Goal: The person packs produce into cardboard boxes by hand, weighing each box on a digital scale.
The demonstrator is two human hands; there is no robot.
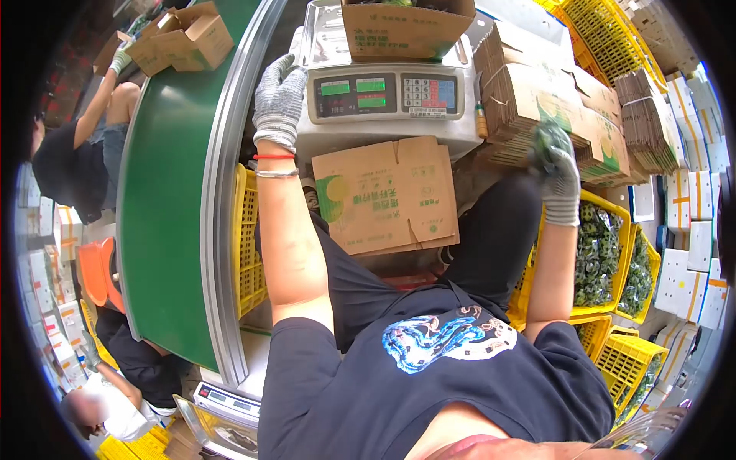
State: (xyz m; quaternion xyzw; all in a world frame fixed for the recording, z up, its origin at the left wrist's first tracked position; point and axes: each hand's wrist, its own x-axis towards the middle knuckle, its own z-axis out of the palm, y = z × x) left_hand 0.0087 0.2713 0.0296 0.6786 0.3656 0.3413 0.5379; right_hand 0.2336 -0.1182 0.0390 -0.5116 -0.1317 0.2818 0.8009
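Observation:
My left hand (280, 100), in a grey glove, is raised with its fingers apart, holding nothing, beside the left edge of the weighing scale (387, 93). On the scale stands an open cardboard box (402, 32) with something green inside. My right hand (558, 172), also gloved, is closed round a dark green bagged item (550, 144), blurred by motion, in front of the stacked flat cartons (529, 88). A flattened carton (387, 195) leans below the scale, between my knees.
A green conveyor (172, 176) runs along the left. Yellow crates (606, 303) of bagged green produce stand at the right, near white boxes (690, 222). Two people sit beyond the conveyor; one touches open boxes (201, 42). Another scale (226, 402) is at lower left.

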